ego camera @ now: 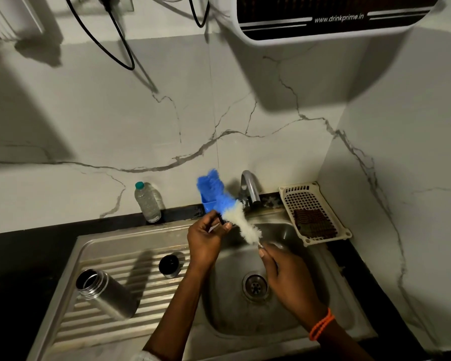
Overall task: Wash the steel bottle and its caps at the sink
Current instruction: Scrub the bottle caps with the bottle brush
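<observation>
**Operator:** Two hands share the work over the basin. My right hand [284, 272] pinches the wire handle end of the bottle brush [229, 207], fingers curled round it. My left hand [206, 238] is curled too, its grip narrow on something small and dark beside the white bristles; I cannot tell whether that is a cap or part of the brush.

**Observer:** Where is the bottle itself?

**Operator:** Untouched, to the left. The steel bottle [106, 294] stands open-mouthed on the ribbed drainboard [151, 287], tilted in this wide view, well apart from both hands. One dark cap [170, 264] sits on the drainboard between the bottle and my left wrist.

**Observer:** Water running?

**Operator:** I see no stream from the tap [250, 187]. Beyond it are a blue holder [208, 204] at the sink's far edge, a plastic water bottle [147, 201] on the black bench [24, 246], and a white basket [314, 212] with a scrub pad to the right.

**Observer:** So which step?

**Operator:** I judge it brush preparation, with the scrubbing of the bottle not yet begun. The next move calls for freeing the left hand, taking the bottle by its body, bringing it over the sink [292, 319], and lining the bristles up with its narrow mouth.
</observation>
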